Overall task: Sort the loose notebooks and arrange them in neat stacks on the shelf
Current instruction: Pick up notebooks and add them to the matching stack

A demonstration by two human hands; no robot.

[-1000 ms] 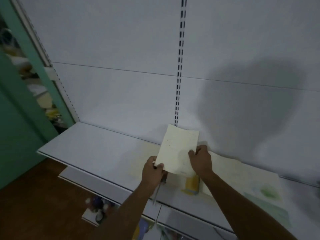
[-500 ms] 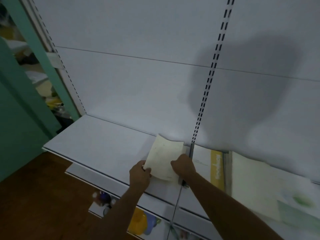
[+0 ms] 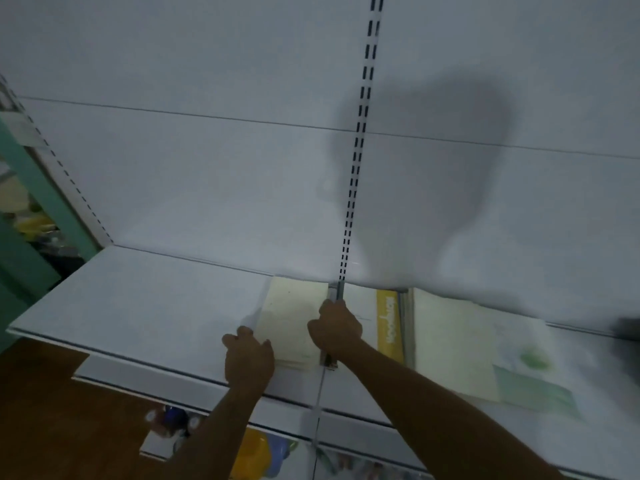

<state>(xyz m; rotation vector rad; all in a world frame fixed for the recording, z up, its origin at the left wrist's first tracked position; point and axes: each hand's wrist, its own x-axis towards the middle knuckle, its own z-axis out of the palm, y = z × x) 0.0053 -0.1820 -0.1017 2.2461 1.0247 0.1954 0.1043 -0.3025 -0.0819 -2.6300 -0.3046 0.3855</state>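
Note:
A pale cream notebook (image 3: 294, 317) lies flat on the white shelf (image 3: 145, 306), its far edge against the back panel. My left hand (image 3: 249, 355) grips its near left corner and my right hand (image 3: 336, 330) presses its right edge beside the metal divider (image 3: 341, 289). Right of the divider lies a notebook with a yellow spine band (image 3: 389, 327). Further right sits a stack of cream notebooks (image 3: 460, 344) with a green-patterned cover (image 3: 530, 386) at its near side.
A slotted upright (image 3: 360, 150) runs up the white back panel. A lower shelf (image 3: 194, 382) juts out below, with colourful goods (image 3: 256, 452) under it. A green post (image 3: 38, 188) stands at the left over brown floor (image 3: 52, 427).
The cream notebook was held up tilted in both hands; it has come down flat on the shelf left of the divider. The view has shifted left and closer.

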